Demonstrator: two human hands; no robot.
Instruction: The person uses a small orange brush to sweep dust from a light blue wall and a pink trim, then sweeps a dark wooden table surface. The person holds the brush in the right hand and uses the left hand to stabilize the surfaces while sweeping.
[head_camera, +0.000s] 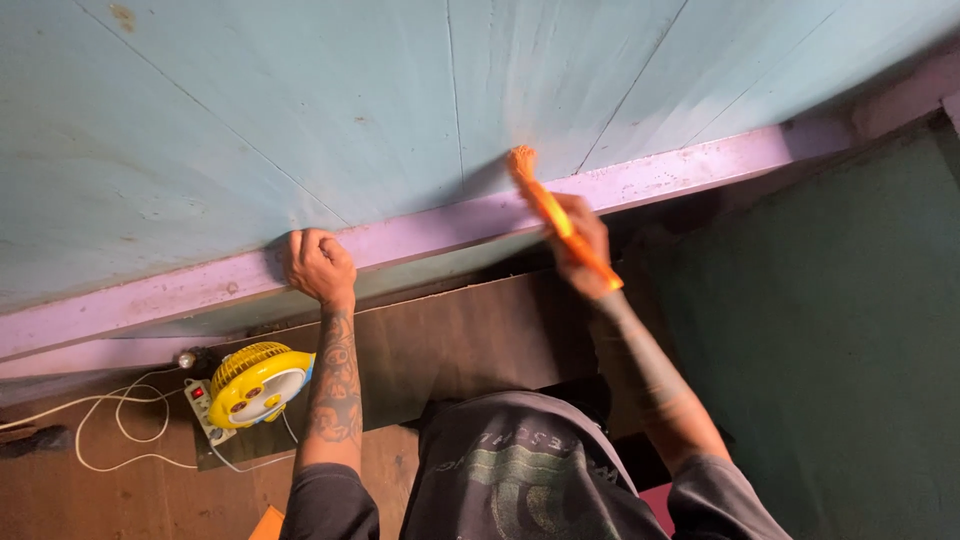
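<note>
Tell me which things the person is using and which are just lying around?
In use:
- orange brush, in the right hand
- blue board, being brushed
- purple edge, gripped by the left hand

Lying about:
- yellow fan
- power strip
- white cord

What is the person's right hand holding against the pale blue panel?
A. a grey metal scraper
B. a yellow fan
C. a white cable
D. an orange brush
D: the right hand grips an orange brush, its bristle end touching the pale blue panel.
</note>
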